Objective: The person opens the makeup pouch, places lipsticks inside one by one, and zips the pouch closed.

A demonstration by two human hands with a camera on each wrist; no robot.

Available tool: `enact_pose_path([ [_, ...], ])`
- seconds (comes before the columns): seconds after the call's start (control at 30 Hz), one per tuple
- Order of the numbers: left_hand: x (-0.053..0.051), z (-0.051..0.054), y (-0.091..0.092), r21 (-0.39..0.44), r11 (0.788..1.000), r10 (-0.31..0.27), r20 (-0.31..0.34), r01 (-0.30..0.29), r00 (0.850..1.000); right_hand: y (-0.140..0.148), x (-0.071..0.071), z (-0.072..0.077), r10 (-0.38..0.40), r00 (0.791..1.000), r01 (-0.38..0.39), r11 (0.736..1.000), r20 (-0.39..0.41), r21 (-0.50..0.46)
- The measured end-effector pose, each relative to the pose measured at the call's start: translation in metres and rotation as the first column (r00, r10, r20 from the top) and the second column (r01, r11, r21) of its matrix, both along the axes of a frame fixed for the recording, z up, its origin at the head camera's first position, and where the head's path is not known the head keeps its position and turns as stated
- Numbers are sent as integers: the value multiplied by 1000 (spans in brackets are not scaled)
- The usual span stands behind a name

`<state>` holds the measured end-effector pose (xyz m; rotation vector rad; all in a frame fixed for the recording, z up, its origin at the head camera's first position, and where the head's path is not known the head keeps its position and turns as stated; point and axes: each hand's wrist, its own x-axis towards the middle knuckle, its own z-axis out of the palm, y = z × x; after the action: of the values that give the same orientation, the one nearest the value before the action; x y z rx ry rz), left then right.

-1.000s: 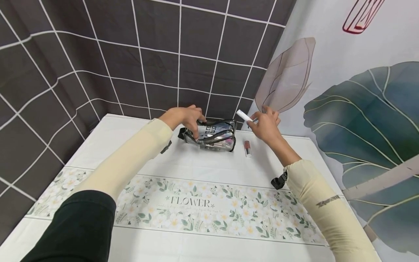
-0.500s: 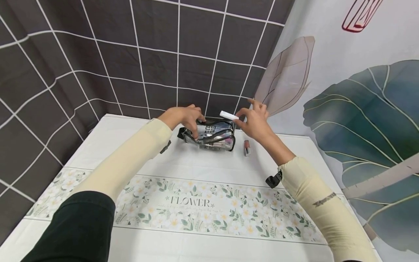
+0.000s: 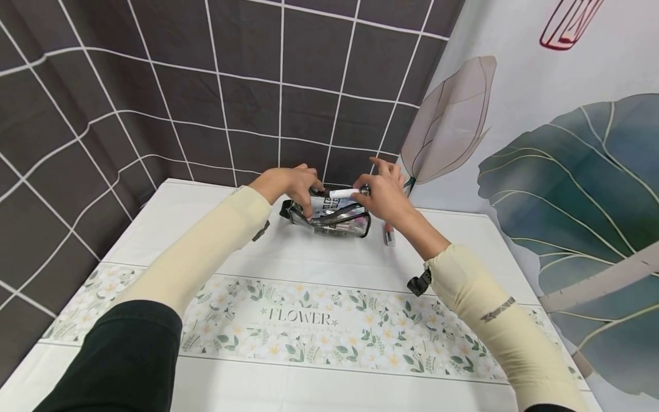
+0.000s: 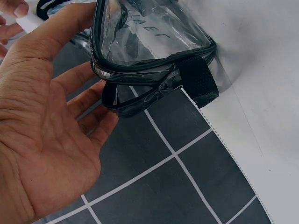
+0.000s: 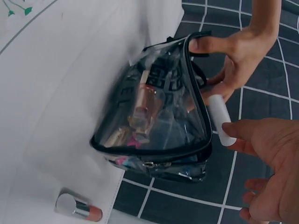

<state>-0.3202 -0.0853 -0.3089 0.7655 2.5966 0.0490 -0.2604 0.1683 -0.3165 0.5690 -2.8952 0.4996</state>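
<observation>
A clear pouch (image 3: 350, 229) with black trim stands at the back of the table, several cosmetics showing through its wall. My left hand (image 3: 294, 186) grips its left end at the upper rim; the left wrist view has the fingers at the black edging (image 4: 154, 67). Thumb and fingers of my right hand (image 3: 383, 194) pinch a slim white tube (image 3: 342, 194) level with the pouch's back upper edge. In the right wrist view, the white tube (image 5: 222, 120) is beside the black rim, its far end near the left hand's fingers. Whether it touches the pouch I cannot tell.
A pinkish-brown lip gloss tube (image 3: 389, 236) with a silver cap lies right of the pouch, partly under my right hand in the head view. A dark grid curtain (image 3: 247, 114) hangs just behind the table. Printed flowers cross the white tablecloth (image 3: 247, 372).
My right hand has carried the white tube leftward and lower, from right of the pouch to its upper edge. The left hand and the pouch have stayed in place.
</observation>
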Motion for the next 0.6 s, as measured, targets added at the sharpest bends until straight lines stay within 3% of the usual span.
enact_pose_path([
  [0.43,-3,-1,2,-4,1000,-3,2,3,1000,-12,-2,-9,-2,998,2,1000,70,2],
  [0.6,-4,-3,0,1,1000,6,3,-6,1000,-10,-1,-11,0,999,1,1000,46,-19],
])
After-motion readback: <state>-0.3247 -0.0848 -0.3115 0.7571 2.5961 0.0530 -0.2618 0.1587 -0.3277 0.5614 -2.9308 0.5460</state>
